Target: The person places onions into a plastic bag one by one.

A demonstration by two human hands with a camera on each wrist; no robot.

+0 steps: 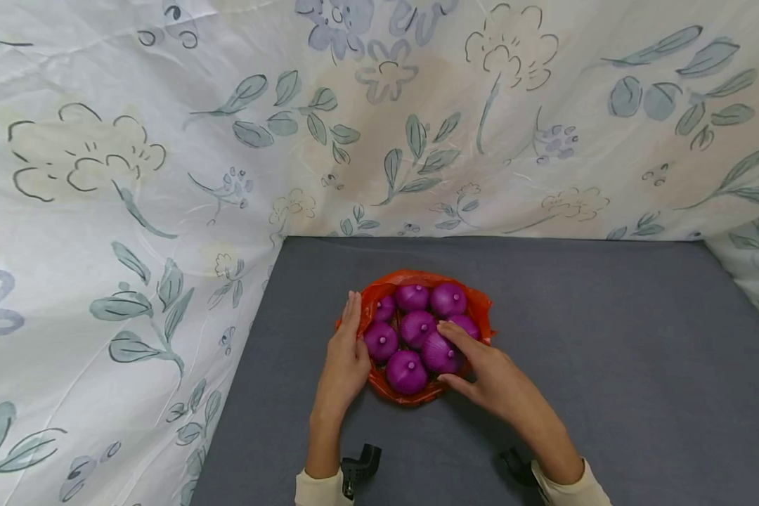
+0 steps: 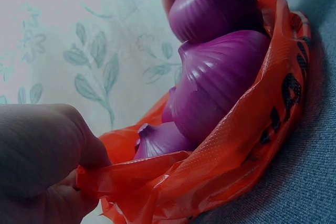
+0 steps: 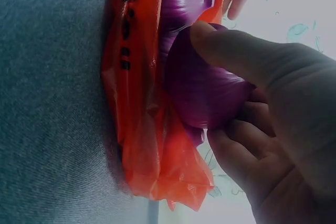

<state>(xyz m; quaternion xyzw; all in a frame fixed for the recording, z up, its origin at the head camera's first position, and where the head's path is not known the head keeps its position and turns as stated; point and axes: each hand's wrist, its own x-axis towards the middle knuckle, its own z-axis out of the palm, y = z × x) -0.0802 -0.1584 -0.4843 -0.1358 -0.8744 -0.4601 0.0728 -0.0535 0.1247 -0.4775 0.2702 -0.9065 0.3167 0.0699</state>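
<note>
An orange-red plastic bag (image 1: 411, 400) with a rolled-down rim stands on the dark table, holding several purple onions (image 1: 407, 372). At the bag's near right, my right hand (image 1: 500, 379) grips one onion (image 3: 205, 87) between thumb and fingers. That onion sits a little above its neighbours in the left wrist view. My left hand (image 1: 344, 362) is at the bag's left side; up close, its thumb and fingers (image 2: 79, 135) pinch the plastic rim (image 2: 131, 174). Black lettering marks the outside of the bag. The lower onions are partly hidden by the upper ones.
A dark grey cloth covers the table (image 1: 607, 365), reaching to both sides of the bag. White floral fabric (image 1: 417, 154) hangs along the back and left edges. Black wrist mounts (image 1: 362, 464) sit on both forearms.
</note>
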